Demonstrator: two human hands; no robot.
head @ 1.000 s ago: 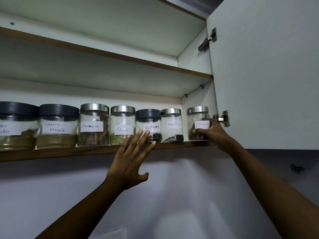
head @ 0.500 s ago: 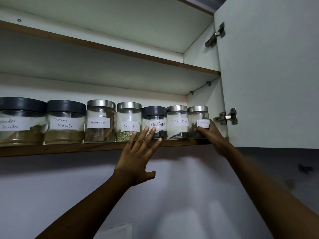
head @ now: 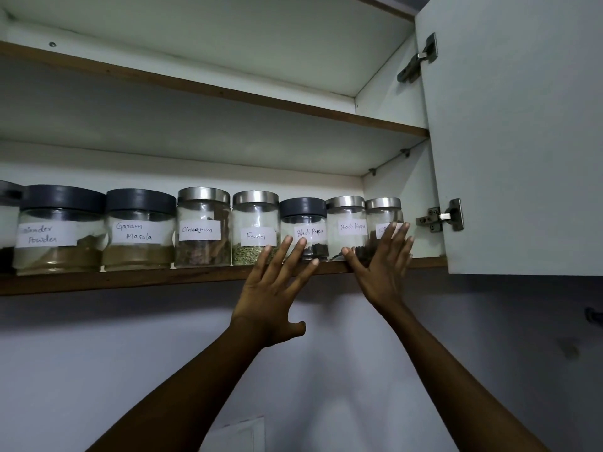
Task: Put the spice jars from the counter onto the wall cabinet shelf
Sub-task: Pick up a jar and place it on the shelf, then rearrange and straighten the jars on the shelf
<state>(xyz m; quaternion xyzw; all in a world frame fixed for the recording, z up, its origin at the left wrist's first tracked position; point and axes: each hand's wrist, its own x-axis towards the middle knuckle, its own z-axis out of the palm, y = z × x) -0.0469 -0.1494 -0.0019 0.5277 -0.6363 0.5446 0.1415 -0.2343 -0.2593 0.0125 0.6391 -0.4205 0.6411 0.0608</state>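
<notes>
Several glass spice jars stand in a row on the lower cabinet shelf (head: 130, 279). From the left: coriander powder (head: 58, 230), garam masala (head: 138, 230), cinnamon (head: 202, 228), fennel (head: 254, 228), a dark-lidded black pepper jar (head: 303, 223), a steel-lidded black pepper jar (head: 347, 220) and a last jar (head: 383, 210) at the right end. My left hand (head: 277, 288) is open, fingertips against the fennel and dark-lidded pepper jars. My right hand (head: 381, 265) is open and flat, fingers spread over the last jar's label. Neither hand grips anything.
The cabinet door (head: 522, 141) hangs open on the right, its hinges (head: 443, 216) close to my right hand. An upper shelf (head: 228, 93) runs above the jars. A bare wall (head: 98, 370) lies below, with a white switch plate (head: 238, 435) at the bottom.
My right hand has let go of the last jar and now lies flat against it with fingers spread. That jar sits closer to the steel-lidded pepper jar. My left hand stays put.
</notes>
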